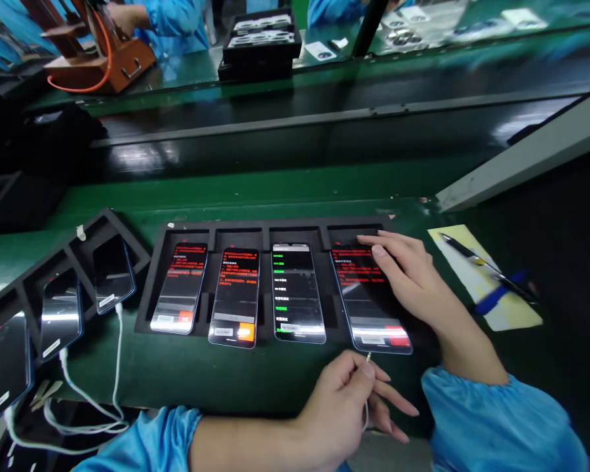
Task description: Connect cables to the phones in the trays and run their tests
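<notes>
The rightmost phone lay in the black tray, its upper corner blocked by the right hand, fingers slightly parted; the left hand pinched a plug just below; three phones lay leftward, a pen on yellow paper rightward

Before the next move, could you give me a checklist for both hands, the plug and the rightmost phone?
1. Plug gripped: ok, pinched in the left hand.
2. Plug inside the phone: not ok, its tip shows outside, by the bottom edge.
3. Right hand at the phone: ok, fingers at its upper right.
4. Screen lit: ok, red text shows.
5. Phone wholly within the tray: not ok, its lower end sticks out.
6. Plug lined up with a socket: cannot tell.
</notes>
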Motion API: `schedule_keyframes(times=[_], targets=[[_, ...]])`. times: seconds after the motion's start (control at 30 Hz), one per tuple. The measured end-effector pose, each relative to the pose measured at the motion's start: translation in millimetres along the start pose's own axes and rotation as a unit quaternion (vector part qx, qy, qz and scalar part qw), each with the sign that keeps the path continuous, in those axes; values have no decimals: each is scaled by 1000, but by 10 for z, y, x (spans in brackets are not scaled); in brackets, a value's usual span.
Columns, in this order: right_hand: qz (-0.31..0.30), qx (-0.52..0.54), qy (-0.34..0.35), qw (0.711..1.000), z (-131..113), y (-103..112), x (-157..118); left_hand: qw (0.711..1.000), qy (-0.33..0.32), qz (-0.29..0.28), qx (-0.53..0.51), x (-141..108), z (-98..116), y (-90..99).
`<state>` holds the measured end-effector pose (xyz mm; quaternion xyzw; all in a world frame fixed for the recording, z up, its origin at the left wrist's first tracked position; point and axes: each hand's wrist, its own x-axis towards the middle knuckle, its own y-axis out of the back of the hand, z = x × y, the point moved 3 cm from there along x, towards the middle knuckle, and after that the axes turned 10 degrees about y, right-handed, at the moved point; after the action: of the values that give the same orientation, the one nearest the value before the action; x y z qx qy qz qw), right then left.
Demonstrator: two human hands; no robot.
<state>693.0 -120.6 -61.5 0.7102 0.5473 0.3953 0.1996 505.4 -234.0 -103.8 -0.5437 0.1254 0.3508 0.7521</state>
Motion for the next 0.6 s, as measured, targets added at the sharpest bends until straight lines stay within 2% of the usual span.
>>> schedule_keyframes(times=[0.13,0.3,0.5,0.6], targets=[[-4,-2,1,1000,2,-4,-2,1000,-10,-4,-28,-22,-29,-21],[-12,-8,-6,1000,1,-2,7,997,-27,21,-64,-12,-64,-41],[-28,-13,-4,1000,-30,12,13,996,-8,35,-84,23,8,-170],[-26,-3,-8,1000,-55,15,28,995,-19,45,-87,60,45,-186]])
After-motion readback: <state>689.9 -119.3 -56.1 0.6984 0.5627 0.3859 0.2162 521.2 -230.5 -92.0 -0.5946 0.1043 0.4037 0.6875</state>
